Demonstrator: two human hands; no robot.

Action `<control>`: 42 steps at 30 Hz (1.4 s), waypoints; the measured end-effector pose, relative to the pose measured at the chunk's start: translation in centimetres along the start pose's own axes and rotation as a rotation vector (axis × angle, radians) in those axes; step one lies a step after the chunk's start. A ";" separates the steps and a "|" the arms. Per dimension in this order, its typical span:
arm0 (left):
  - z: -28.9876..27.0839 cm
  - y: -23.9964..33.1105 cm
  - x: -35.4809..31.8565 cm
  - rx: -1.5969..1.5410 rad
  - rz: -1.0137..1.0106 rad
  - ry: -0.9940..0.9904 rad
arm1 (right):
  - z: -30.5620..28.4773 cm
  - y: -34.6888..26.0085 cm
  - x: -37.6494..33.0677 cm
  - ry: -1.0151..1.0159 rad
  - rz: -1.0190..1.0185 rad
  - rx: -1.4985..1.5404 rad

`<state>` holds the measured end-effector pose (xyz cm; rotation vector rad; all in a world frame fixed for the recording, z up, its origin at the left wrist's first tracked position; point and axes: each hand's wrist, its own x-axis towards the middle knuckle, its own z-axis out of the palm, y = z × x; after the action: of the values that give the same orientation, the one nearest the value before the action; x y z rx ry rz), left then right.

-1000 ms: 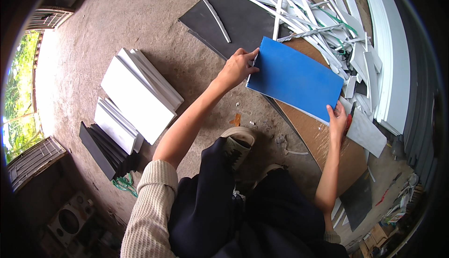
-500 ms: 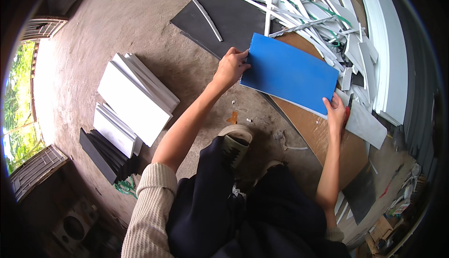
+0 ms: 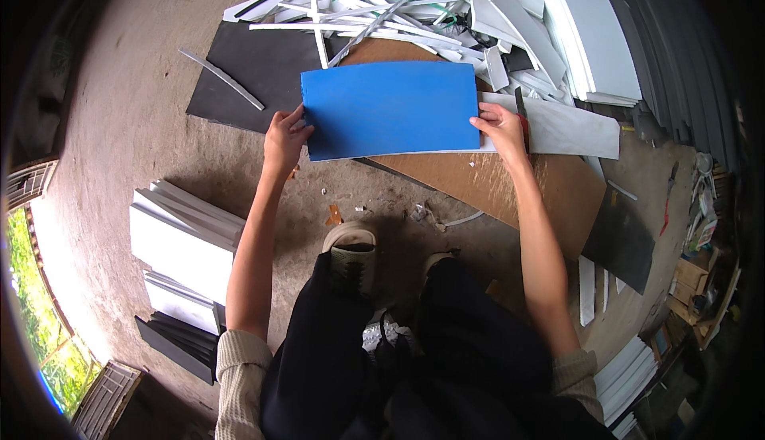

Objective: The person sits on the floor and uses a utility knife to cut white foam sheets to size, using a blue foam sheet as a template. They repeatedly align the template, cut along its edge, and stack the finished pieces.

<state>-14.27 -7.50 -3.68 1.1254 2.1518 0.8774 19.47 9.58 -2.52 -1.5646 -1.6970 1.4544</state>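
Note:
A flat blue rectangular sheet [image 3: 390, 109] with a pale lower edge is held up level between my two hands. My left hand [image 3: 285, 139] grips its left edge, thumb and fingers closed on it. At the opposite edge my right hand [image 3: 500, 127] pinches the lower right part. Beneath it lies a brown board [image 3: 526, 201], with a white panel [image 3: 574, 127] across it. A knife-like tool with a dark blade and red handle [image 3: 523, 125] lies just past my right hand, partly hidden by it.
White offcut strips [image 3: 382, 13] and scraps heap up beyond the sheet, over a black sheet [image 3: 231, 65]. Stacked white panels [image 3: 179, 241] and black panels [image 3: 179, 344] stand at left. Long white boards [image 3: 590, 33] lie far right; wooden boxes [image 3: 693, 280] sit at the right.
The blue sheet has turned from a slant to nearly level, both hands still gripping it. The whole view has swung to the right, so the floor items appear shifted left.

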 end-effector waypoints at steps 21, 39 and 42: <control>0.5 1.4 -1.1 -0.014 -0.147 0.140 | 0.3 -0.2 -0.1 0.001 0.027 0.021; 0.4 2.2 -1.2 0.254 -0.139 0.041 | 0.2 -0.6 -0.5 -0.014 0.097 0.104; 0.3 2.0 -1.1 0.281 -0.115 0.042 | 0.2 -0.8 -0.6 -0.005 0.115 0.086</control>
<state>-12.55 -7.45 -2.20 1.1077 2.4032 0.5643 19.11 9.14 -1.73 -1.6372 -1.5477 1.5671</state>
